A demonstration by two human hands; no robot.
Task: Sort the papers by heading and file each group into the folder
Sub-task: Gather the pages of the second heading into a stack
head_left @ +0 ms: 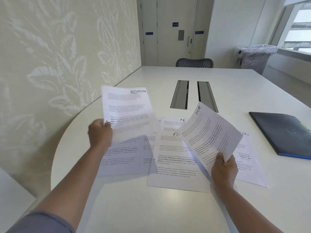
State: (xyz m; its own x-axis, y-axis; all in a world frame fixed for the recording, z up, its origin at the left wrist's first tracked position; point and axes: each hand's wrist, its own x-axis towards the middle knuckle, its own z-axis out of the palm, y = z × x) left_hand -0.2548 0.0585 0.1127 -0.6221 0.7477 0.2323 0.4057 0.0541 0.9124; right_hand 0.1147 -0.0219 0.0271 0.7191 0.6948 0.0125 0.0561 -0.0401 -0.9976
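- Left hand (100,133): fingers curled round the lower left edge of a sheet headed ADMIN (127,111), held raised above the table; the sheet is motion-blurred and its body text unreadable.
- Right hand (224,168): thumb on top, pinching the lower corner of a sheet headed HR (208,130), held tilted, its heading end pointing away from the person.
- Loose papers (176,162): several overlapping sheets lying flat on the table beneath and between both hands. Headings are mostly covered by the held sheets; partial "FI", "Fi" and "IN" show.
- Folder (282,133): dark, closed, flat on the table well to the right of the right hand; its right side is cut off by the frame edge.
- Table (151,207): white, with two cable slots (193,94) beyond the papers.
- Chair (194,63): only its back shows at the far edge.
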